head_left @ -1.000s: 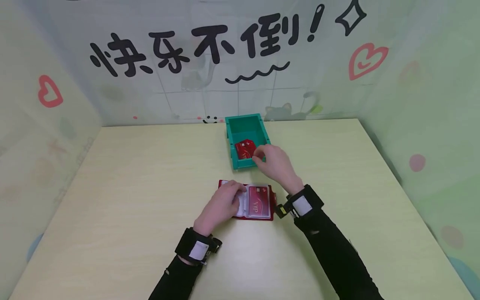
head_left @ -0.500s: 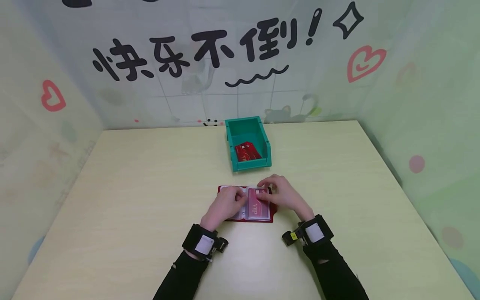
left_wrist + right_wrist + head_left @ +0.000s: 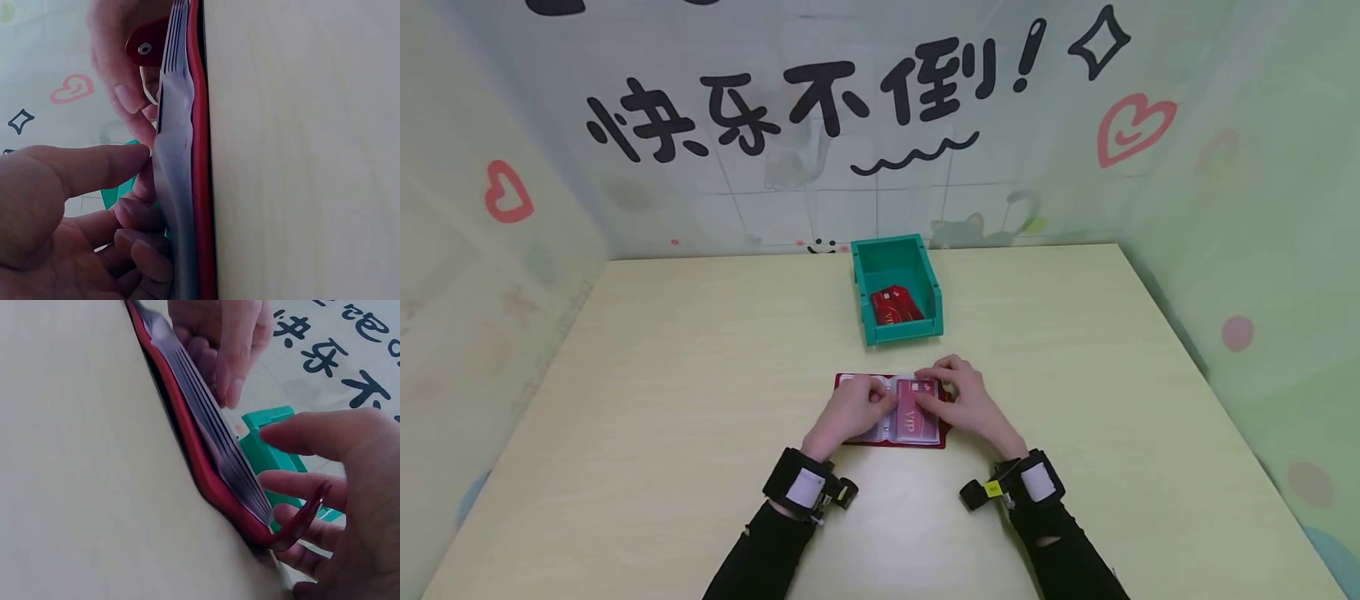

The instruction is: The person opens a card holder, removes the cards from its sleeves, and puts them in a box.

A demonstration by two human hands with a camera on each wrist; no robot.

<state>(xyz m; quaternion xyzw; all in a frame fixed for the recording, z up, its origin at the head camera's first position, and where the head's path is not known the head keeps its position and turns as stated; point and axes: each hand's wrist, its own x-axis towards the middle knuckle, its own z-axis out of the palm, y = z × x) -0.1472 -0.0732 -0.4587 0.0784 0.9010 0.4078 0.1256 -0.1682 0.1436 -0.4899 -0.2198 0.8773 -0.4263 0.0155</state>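
Note:
A red card holder (image 3: pixel 890 446) lies spread on the table with clear sleeves. Its right sleeve bears a red card (image 3: pixel 910 421) marked VIP. My left hand (image 3: pixel 852 408) touches the left pages beside the spine, fingers bent; in the left wrist view its thumb meets the sleeves (image 3: pixel 178 187). Whether it pinches a page cannot be told. Across the card's upper right reaches my right hand (image 3: pixel 966 400), its thumb on the card. The right wrist view shows that hand's thumb and fingers apart, near the page edges and the red strap (image 3: pixel 306 515).
Behind the holder stands a green bin (image 3: pixel 904 332) with red cards (image 3: pixel 895 306) in it. The pale table (image 3: pixel 700 350) runs back to a printed wall (image 3: pixel 737 200), and a green wall (image 3: pixel 1247 250) rises on the right.
My right hand has come back from the green bin to the card in the holder and stayed there. More red cards show in the bin. My left hand remains at the pages.

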